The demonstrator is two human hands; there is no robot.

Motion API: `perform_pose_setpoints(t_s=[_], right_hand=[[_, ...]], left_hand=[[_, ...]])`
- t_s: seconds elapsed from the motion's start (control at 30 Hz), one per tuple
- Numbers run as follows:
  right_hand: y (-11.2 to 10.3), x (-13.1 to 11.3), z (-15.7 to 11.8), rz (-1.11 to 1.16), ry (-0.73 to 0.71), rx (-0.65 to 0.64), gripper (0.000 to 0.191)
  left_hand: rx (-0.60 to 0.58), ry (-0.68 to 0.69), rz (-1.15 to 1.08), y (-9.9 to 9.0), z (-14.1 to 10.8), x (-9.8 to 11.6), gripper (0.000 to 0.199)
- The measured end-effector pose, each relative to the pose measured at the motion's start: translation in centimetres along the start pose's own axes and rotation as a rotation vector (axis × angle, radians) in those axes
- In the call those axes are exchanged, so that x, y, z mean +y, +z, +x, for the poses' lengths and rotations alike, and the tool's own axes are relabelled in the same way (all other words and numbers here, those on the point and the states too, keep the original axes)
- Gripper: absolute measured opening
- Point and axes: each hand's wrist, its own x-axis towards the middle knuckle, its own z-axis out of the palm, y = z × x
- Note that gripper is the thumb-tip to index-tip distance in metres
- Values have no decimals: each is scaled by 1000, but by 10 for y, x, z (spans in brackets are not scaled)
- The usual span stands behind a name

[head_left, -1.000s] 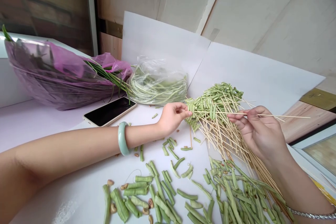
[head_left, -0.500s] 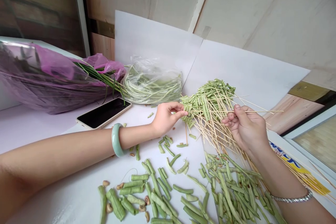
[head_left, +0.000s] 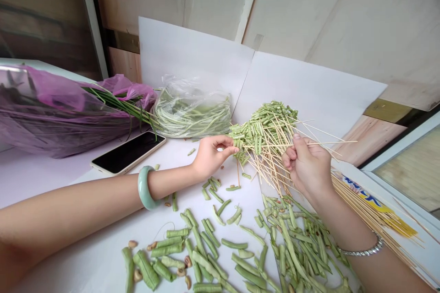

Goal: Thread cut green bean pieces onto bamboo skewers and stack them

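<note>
My left hand (head_left: 213, 156) wears a pale green bangle, and its thumb and forefinger are pinched on a cut green bean piece (head_left: 235, 142), mostly hidden by the fingertips. The thin wooden skewer (head_left: 338, 142) lies almost level, its left part running toward those fingertips. My right hand (head_left: 309, 162), with a silver bracelet at the wrist, grips this skewer between thumb and curled fingers. Just behind both hands is a heap of skewered bean pieces (head_left: 271, 119), bare stick ends fanning out toward me. Loose cut beans (head_left: 299, 247) lie below my right hand.
More bean pieces (head_left: 202, 247) and small brown beans are scattered in front. A phone (head_left: 129, 152), a clear bag of long beans (head_left: 192, 112) and a purple bag (head_left: 62, 114) stand left. A yellow pack of skewers (head_left: 378, 206) lies right. White boards (head_left: 192, 55) stand behind.
The whole view has shifted a little, so most things sit further left. My right hand and its skewer have come slightly closer to my left hand, which keeps its pinch.
</note>
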Motion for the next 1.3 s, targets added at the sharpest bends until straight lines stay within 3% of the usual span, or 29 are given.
perform_pose_setpoints(t_s=[0.37,0.6,1.07,1.3], right_hand=[[-1,5,1,2,-16,-111,38],[-1,5,0,-2,-10,-142,44],[0,13,-16,-52,57,-109,48],[-2,3,-12,-38,44,-90,42]], left_hand=[[-40,-73,-76,2,0,0,23],[-50,-123,-114,2,-1,0,24],[-77,-119,-115,4,-2,1,27],[-134,-134,-98,6,1,6,29]])
